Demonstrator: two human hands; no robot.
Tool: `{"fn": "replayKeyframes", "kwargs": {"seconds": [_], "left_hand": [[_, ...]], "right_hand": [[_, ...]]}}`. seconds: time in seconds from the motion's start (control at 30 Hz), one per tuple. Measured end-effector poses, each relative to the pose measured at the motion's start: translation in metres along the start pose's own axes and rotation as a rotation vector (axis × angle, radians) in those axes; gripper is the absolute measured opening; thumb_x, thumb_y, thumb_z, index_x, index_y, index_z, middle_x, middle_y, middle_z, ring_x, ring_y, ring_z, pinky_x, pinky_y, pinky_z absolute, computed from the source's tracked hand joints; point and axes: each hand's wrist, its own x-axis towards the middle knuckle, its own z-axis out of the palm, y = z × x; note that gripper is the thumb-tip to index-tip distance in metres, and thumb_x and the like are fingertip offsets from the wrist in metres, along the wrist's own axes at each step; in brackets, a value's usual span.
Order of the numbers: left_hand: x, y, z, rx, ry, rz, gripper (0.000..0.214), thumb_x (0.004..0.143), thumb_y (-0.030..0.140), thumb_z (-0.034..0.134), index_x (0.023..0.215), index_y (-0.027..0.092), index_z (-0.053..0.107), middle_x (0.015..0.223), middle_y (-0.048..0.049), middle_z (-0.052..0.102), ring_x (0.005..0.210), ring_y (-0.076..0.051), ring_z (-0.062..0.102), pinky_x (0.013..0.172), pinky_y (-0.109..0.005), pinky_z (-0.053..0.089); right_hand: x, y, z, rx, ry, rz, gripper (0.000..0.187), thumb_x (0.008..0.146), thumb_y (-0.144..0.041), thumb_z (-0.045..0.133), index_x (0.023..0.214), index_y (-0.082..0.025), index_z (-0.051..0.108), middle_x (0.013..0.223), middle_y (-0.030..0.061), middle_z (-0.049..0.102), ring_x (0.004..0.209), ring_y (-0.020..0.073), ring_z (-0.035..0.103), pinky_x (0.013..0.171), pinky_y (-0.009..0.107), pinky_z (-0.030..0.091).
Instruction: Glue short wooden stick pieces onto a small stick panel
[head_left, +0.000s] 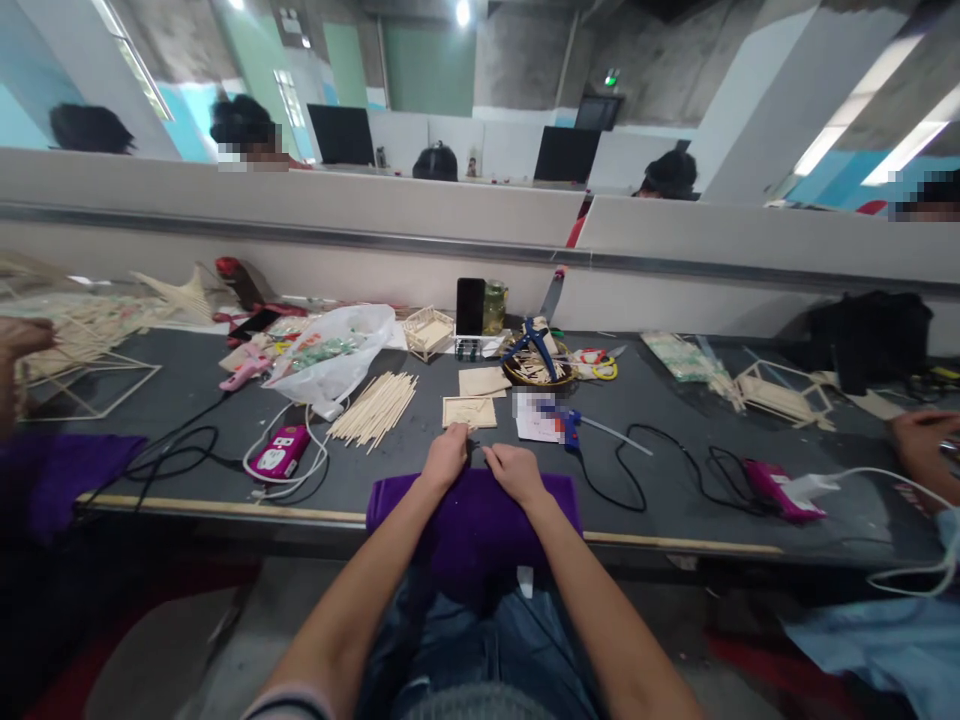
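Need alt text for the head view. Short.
A person's left hand and right hand close together by a purple cloth at the edge of a dark worktable; whether they hold anything is unclear. Just beyond lie a shallow wooden frame, thin wooden sticks to its left and a blue glue gun to its right.

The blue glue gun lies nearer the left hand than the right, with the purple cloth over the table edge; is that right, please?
Not quite: in the head view the glue gun lies nearer the right hand than the left hand; the purple cloth is over the table edge.
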Motion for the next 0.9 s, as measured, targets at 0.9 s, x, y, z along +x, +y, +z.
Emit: {"fn": "replayKeyframes", "kwargs": {"seconds": [0.9], "left_hand": [[-0.032, -0.045, -0.028, 0.182, 0.086, -0.038, 0.023, 0.092, 0.017, 0.035, 0.089, 0.016, 0.058, 0.090, -0.0135, 0.061, 0.093, -0.025, 0.055, 0.074, -0.032, 0.041]], "right_hand": [[0.008, 0.009, -0.002, -0.068, -0.066, -0.164, 0.041, 0.097, -0.037, 0.034, 0.080, -0.016, 0.064, 0.071, 0.0098, 0.070, 0.064, 0.0168, 0.063, 0.057, 0.025, 0.030]]}}
